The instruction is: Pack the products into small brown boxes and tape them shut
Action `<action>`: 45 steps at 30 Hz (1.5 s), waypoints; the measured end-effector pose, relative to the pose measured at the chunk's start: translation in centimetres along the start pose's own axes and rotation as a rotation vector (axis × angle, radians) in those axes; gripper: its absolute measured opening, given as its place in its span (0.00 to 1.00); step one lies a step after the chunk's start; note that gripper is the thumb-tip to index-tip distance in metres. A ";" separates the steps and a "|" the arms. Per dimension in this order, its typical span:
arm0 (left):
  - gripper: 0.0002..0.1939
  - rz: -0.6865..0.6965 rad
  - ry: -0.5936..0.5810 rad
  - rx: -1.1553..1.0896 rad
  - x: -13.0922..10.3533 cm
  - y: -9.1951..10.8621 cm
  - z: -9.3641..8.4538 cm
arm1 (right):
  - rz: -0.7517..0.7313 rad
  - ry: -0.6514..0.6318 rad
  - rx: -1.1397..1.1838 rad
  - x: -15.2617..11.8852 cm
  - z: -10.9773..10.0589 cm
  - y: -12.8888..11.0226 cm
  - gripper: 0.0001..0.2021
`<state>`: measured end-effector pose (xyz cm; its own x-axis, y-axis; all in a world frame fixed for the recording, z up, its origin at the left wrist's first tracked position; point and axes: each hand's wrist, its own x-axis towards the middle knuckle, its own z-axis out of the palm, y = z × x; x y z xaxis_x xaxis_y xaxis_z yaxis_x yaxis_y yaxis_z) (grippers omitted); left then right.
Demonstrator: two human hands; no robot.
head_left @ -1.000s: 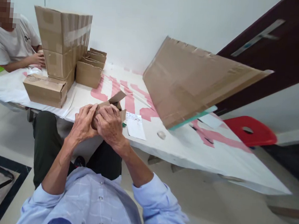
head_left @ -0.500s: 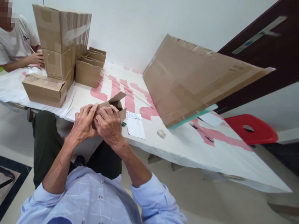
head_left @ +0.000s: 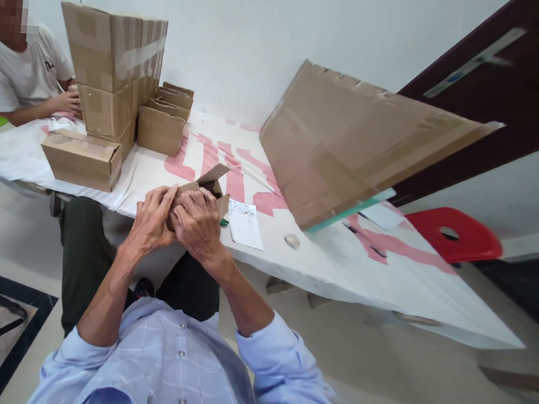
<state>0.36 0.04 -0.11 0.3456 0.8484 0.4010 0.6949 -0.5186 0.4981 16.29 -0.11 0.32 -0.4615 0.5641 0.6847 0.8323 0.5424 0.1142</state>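
In the head view, your left hand (head_left: 151,221) and your right hand (head_left: 199,221) were both closed around a small brown cardboard box (head_left: 186,188) at the front edge of the long table under a white cloth with pink-red print (head_left: 338,276). Your left fingers bent over its left side; your right fingers curled over the side nearest you. Fingertips were partly hidden, so you could not tell how firmly each pressed, nor whether the box rested on the table.

As for progress, the box looked partly formed: its walls seemed to stand, but one flap (head_left: 213,174) stuck up, another stood out at the right, and the dark inside showed. Closing that end appeared undone, and no tape was visible on it.

To your left lay a closed oblong brown carton (head_left: 81,161), seemingly finished, before a tall stack of taped brown cartons (head_left: 121,72); beside that stood brown cartons with upright flaps (head_left: 160,130), apparently unclosed. Just right of your hands lay a white printed paper sheet (head_left: 247,228).
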 end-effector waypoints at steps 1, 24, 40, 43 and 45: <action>0.49 -0.001 0.001 0.000 0.0 0.0 0.0 | 0.005 -0.011 0.006 0.0 0.0 0.0 0.14; 0.48 0.001 0.004 -0.003 -0.1 0.1 0.1 | 0.003 -0.002 -0.040 0.0 -0.1 -0.2 0.14; 0.48 0.007 0.008 0.007 0.0 0.0 0.1 | 0.027 -0.041 0.027 -0.1 -0.1 0.0 0.13; 0.47 0.006 0.006 0.010 0.0 0.0 0.1 | 0.031 -0.027 0.012 -0.1 0.0 -0.1 0.14; 0.48 0.001 0.001 0.008 0.0 0.1 0.0 | 0.034 -0.020 0.012 -0.1 0.0 -0.2 0.14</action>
<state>0.41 0.01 -0.10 0.3459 0.8475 0.4026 0.6993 -0.5189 0.4916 16.22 -0.29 0.27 -0.4388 0.5945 0.6738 0.8442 0.5297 0.0825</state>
